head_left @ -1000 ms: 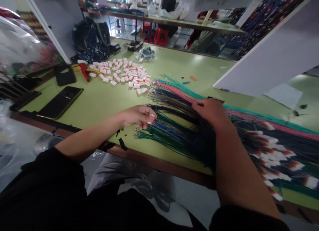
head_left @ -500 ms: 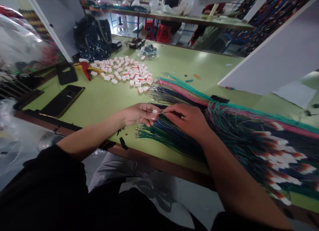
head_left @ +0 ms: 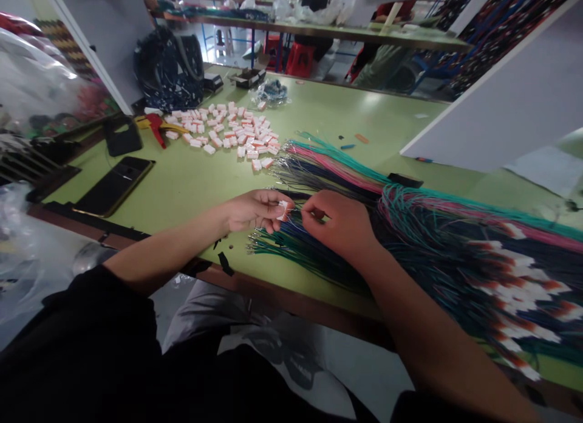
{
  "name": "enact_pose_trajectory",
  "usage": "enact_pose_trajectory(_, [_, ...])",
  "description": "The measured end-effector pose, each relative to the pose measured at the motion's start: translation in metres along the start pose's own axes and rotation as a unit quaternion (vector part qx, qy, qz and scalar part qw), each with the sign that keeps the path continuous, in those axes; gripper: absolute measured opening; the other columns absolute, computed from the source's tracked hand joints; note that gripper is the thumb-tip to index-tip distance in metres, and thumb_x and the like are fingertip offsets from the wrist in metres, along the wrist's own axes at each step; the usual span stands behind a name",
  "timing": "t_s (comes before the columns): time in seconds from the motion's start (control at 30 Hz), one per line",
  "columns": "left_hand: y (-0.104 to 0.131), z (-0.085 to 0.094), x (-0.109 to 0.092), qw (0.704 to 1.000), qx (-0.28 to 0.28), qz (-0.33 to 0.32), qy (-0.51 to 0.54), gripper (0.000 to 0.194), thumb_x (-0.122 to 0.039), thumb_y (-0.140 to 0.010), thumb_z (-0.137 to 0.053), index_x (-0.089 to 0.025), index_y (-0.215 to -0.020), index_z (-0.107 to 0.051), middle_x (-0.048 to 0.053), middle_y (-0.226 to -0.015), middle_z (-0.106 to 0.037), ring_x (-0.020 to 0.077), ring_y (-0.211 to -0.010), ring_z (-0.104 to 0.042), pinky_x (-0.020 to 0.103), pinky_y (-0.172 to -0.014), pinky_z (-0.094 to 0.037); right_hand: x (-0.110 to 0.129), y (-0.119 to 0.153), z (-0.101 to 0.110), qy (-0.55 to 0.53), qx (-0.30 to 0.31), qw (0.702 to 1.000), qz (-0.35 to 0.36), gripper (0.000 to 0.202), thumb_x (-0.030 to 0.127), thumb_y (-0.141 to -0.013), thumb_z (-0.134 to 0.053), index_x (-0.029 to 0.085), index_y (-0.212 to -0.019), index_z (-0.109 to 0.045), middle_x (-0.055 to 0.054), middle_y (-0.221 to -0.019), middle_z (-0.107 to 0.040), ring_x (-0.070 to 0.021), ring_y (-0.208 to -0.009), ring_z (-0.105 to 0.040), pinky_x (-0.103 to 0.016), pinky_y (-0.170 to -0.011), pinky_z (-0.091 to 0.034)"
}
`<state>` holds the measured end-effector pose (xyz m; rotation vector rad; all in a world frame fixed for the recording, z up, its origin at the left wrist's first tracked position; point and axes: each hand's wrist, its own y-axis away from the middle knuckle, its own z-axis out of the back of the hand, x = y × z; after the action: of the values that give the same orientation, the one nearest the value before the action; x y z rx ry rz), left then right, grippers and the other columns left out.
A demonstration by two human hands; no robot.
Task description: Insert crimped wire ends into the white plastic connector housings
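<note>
My left hand [head_left: 257,210] pinches a small white and orange plastic connector [head_left: 284,210] between thumb and fingers. Just to its right, my right hand [head_left: 337,221] has thumb and forefinger pressed together on a thin wire, whose end by the connector is too small to make out. Under and beside both hands lie bundles of wires: green wires [head_left: 282,251] nearest me, pink wires [head_left: 334,166] and teal wires [head_left: 328,146] farther back, with metal tips toward the left. Several wired connectors [head_left: 514,289] rest on the bundle at the right.
Loose connectors [head_left: 237,131] are heaped behind my left hand. A phone [head_left: 113,186], a red and yellow hand tool [head_left: 155,129] and a dark bag [head_left: 168,70] are on the left. A white panel [head_left: 505,101] stands at the right. People sit at a farther table [head_left: 319,31].
My right hand has drawn slightly right, away from the connector, and its fingers are curled more. My left hand keeps its hold on the connector, which shows more plainly.
</note>
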<state>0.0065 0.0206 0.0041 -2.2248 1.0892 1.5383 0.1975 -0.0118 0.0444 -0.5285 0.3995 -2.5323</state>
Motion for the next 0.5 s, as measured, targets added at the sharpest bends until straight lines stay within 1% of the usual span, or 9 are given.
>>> enact_pose_trajectory(0.2, [0.0001,-0.001,0.0003,1.0,0.001,-0.002,0.001,0.021,-0.01,-0.075,-0.065,-0.011,-0.094,-0.057,-0.002,-0.067,-0.064,0.0065,-0.051,-0.06,0.016,-0.045,-0.044,0.0047,0.0001,0.0,0.058,0.017,0.998,-0.017,0.013,0.021,-0.072,-0.049,0.019,-0.062,-0.057,-0.001,-0.064,-0.06,-0.0133,-0.062,-0.052,-0.025,-0.056,-0.031])
enact_pose_trajectory(0.5, [0.0019,-0.0064,0.0001,1.0,-0.026,0.003,-0.001,0.02,-0.016,-0.073,-0.072,-0.011,-0.087,-0.06,-0.003,-0.063,-0.063,0.004,-0.046,-0.055,0.015,-0.042,-0.04,0.0021,0.003,-0.0054,0.082,-0.009,0.996,0.037,0.017,0.02,-0.075,-0.048,0.019,-0.061,-0.058,-0.001,-0.062,-0.061,-0.0131,-0.062,-0.053,-0.025,-0.056,-0.031])
